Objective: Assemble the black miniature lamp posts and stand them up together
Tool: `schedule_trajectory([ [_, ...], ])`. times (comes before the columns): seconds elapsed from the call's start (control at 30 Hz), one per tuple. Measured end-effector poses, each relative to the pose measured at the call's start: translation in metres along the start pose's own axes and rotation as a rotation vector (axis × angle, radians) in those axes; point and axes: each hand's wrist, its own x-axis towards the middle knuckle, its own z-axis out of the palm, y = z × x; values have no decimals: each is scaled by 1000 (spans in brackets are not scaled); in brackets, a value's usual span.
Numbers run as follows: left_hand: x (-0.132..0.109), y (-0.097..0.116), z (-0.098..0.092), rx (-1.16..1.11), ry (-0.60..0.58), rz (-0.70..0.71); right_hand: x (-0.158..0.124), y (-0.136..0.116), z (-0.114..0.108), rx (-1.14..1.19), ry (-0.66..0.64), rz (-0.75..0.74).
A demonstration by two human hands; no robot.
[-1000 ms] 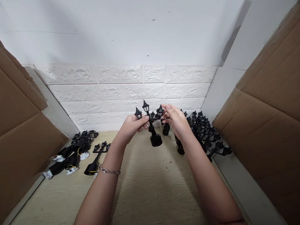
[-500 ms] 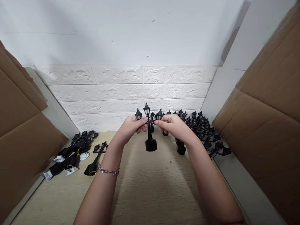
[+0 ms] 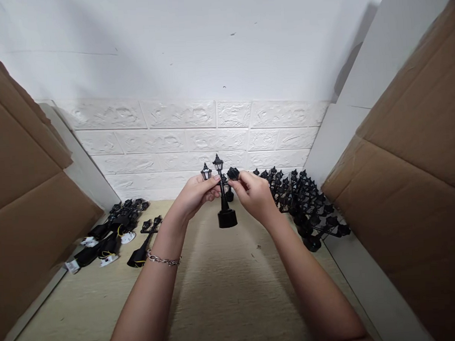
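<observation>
A black miniature street lamp point(image 3: 227, 218) with three lantern heads and a round base is held nearly upright in the middle, between both hands. My left hand point(image 3: 197, 194) pinches its left arm, just under the left lantern point(image 3: 206, 171). My right hand point(image 3: 254, 193) grips the right arm, and the right lantern point(image 3: 233, 174) above those fingers is tipped so that its roof faces me. The middle lantern point(image 3: 217, 162) stands straight on top of the post. Part of each side arm is hidden by fingers.
Many similar black street lamps point(image 3: 307, 197) crowd the right side. At left lie several lamps with yellow wires point(image 3: 119, 229) and white base pieces point(image 3: 110, 259), plus a single lamp point(image 3: 138, 255) beside my left forearm. Cardboard sheets point(image 3: 411, 157) flank both sides; a white brick-patterned wall point(image 3: 181, 140) stands behind.
My right hand has turned and shifted slightly left, tipping the right lantern toward me. The lamp has moved a little left and leans slightly. My left hand keeps its grip.
</observation>
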Motion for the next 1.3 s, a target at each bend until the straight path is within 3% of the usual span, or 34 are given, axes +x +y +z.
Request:
schedule_trajectory([
  [0.33, 3, -1, -3, 278, -46, 147, -1, -1, 0, 184, -91, 322],
  [0.6, 5, -7, 1, 373, 15, 201, 1, 4, 2, 422, -131, 549],
  [0.9, 1, 1, 7, 177, 70, 139, -2, 5, 11, 405, 2, 324],
  [1.17, -7, 10, 2, -20, 40, -114, -6, 1, 15, 356, 12, 163],
  [1.3, -8, 12, 0, -98, 18, -182, -8, -6, 11, 246, 71, -6],
])
